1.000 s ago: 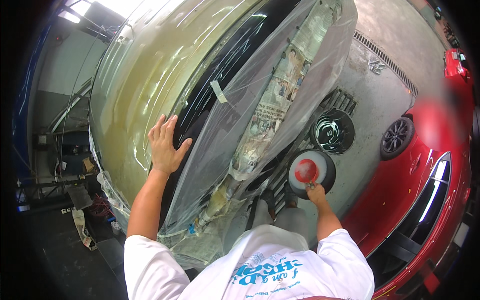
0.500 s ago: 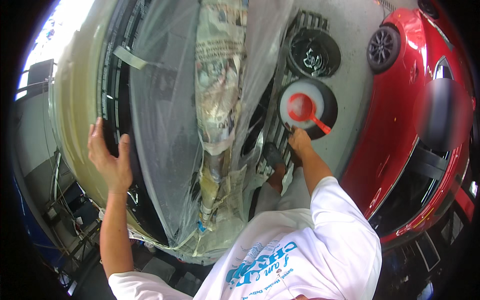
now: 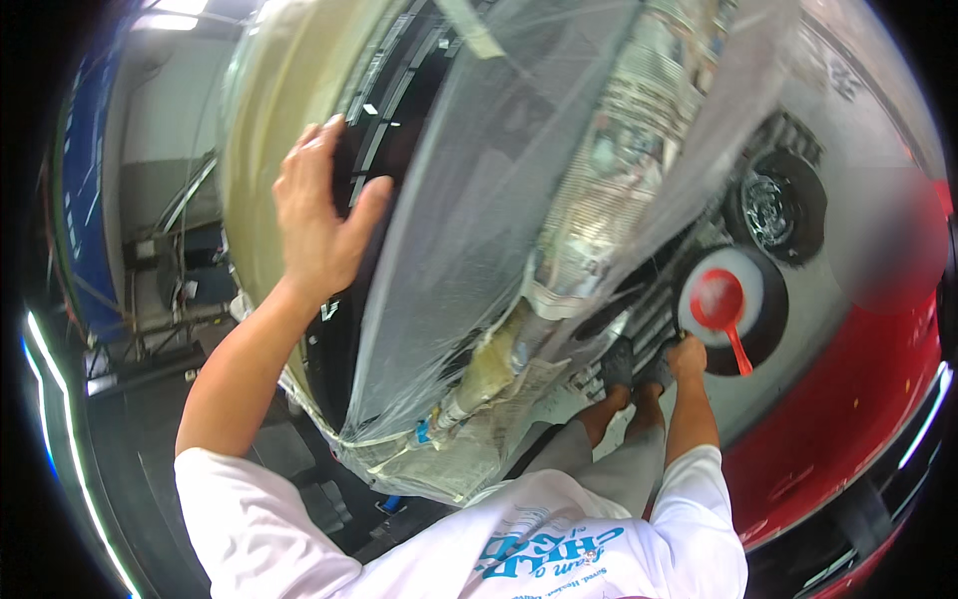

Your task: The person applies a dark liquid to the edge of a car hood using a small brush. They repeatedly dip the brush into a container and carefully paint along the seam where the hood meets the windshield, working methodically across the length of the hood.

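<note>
My left hand (image 3: 324, 215) is open, its thumb apart from the fingers. It lies against the glossy black strip of a vehicle (image 3: 384, 135), beside its tan panel (image 3: 269, 130); whether it presses there I cannot tell. Low on the right, my right hand (image 3: 687, 357) is closed at the rim of a black tub (image 3: 773, 334). What its fingers hold is too small to make out. Cloudy whitish liquid (image 3: 748, 275) fills part of the tub, and a red dipper (image 3: 717, 299) rests in it, its handle over the rim.
Clear plastic sheeting (image 3: 479, 160) and newspaper (image 3: 624, 150) cover much of the vehicle. Another black tub (image 3: 810, 205) with shiny liquid stands beyond the first, by a slatted platform (image 3: 798, 140). A red car (image 3: 828, 419) is at right. Masking tape (image 3: 469, 28) crosses the black strip.
The view has swung, so the vehicle and tubs appear further right and tilted. My left hand is still open on the vehicle, and my right hand still at the tub's rim.
</note>
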`<state>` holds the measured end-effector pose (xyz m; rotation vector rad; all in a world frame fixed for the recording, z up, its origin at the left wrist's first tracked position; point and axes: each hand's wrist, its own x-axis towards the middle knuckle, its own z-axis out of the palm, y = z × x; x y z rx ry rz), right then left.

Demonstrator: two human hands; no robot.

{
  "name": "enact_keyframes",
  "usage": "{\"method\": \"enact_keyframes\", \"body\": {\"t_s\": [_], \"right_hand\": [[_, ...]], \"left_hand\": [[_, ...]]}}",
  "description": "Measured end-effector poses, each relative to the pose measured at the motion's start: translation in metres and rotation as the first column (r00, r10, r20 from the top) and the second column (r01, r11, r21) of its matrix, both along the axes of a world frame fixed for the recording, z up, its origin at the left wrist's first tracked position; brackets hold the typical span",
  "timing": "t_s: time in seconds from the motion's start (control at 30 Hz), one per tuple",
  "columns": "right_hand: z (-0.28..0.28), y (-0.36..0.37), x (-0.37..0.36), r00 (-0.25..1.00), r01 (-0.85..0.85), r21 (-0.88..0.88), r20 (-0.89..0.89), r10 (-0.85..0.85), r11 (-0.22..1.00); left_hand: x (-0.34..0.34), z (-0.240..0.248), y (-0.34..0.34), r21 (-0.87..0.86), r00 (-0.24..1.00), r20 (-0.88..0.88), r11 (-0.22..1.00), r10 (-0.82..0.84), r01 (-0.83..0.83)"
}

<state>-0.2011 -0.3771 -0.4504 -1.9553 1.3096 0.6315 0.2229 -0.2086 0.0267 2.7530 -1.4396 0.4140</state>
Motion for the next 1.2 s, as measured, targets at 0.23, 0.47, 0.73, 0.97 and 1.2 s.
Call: {"method": "enact_keyframes", "body": {"t_s": [0.23,0.47,0.73,0.97,1.2], "right_hand": [[-0.033,0.000,-0.018,0.994,-0.084,-0.080,0.062,0.089,0.993],[-0.039,0.003,-0.029,0.983,-0.112,-0.072,0.136,0.121,0.991],[-0.026,0.029,-0.032,0.974,-0.222,-0.029,0.036,0.223,0.975],[-0.030,0.069,-0.041,0.957,-0.288,0.029,-0.012,0.289,0.957],[-0.018,0.098,-0.047,0.962,-0.269,0.169,-0.007,0.274,0.948]], "left_hand": [[-0.008,-0.006,0.006,-0.106,0.988,-0.092,0.985,0.126,-0.136],[-0.008,-0.007,0.007,-0.074,0.993,-0.033,0.991,0.113,-0.115],[-0.005,-0.002,0.004,0.024,0.983,-0.074,0.986,0.168,-0.167],[0.000,-0.001,-0.001,0.042,0.992,-0.068,0.994,0.107,-0.104],[0.013,-0.009,0.009,-0.062,0.992,-0.124,0.998,0.016,-0.023]]}}
